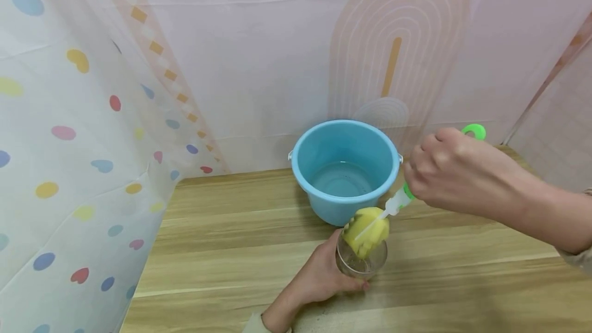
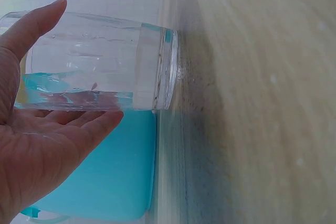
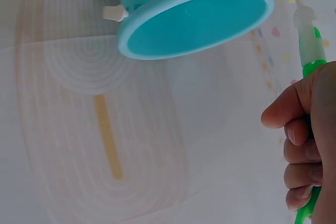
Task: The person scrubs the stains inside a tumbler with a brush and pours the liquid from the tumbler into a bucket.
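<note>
Clear glass [image 1: 362, 261] stands upright on the wooden tabletop [image 1: 222, 251], just in front of the blue bucket [image 1: 344, 168], and my left hand [image 1: 319, 276] steadies it, thumb and fingers [image 2: 79, 124] wrapped loosely round its smooth wall. My right hand [image 1: 455, 171] has its fingers [image 3: 299, 153] curled tight around the green plastic handle of the sponge brush [image 1: 370, 230], whose ring end pokes out behind my knuckles. Its yellow sponge head, soft and lobed, sits at the rim of the glass, partly in the mouth but not pushed to the bottom, so I judge the scrubbing has barely begun: the inside walls and base are yet to be worked. Some water shows in the bucket, and the wrist view shows droplets and streaks on the glass. A thin white stem joins sponge to handle. Pastel printed sheets [image 1: 83, 132] hang behind and to the left.
</note>
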{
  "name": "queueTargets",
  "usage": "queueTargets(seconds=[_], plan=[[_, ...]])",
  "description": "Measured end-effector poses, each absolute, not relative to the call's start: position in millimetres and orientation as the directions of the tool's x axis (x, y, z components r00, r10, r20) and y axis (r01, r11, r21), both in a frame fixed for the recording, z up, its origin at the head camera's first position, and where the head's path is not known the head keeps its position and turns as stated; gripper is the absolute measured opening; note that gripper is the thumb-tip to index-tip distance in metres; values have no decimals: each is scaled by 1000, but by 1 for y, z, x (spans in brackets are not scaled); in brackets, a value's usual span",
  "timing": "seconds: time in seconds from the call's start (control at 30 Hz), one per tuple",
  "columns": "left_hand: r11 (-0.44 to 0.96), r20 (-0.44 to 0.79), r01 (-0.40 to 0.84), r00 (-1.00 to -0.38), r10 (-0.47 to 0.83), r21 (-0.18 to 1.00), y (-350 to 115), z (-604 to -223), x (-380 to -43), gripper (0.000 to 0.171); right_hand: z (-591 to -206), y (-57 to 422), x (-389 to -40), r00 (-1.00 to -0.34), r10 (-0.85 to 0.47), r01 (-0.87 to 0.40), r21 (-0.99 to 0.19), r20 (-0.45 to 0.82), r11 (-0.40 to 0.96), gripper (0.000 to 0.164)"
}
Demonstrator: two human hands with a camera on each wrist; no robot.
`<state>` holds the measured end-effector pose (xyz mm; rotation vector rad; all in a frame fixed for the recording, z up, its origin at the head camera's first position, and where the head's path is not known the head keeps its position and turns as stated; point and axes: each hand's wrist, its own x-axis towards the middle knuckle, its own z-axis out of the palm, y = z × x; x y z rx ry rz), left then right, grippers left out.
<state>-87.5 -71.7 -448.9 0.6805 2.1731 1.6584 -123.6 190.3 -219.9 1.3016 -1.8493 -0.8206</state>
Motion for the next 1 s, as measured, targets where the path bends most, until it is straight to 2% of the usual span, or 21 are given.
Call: queueTargets(seconds=[0.17, 0.8, 1.0], plan=[[219, 33, 181, -837, 546, 959, -71, -449, -88, 94, -223, 206, -127, -242, -952, -521, 803, 186, 289, 31], [230, 2, 151, -840, 543, 961, -69, -447, -86, 94, -243, 245, -130, -237, -886, -637, 625, 398, 451, 31], [249, 2, 162, -841, 540, 955, -70, -448, -86, 94, -249, 255, -128, -236, -855, -662, 567, 462, 489, 26]])
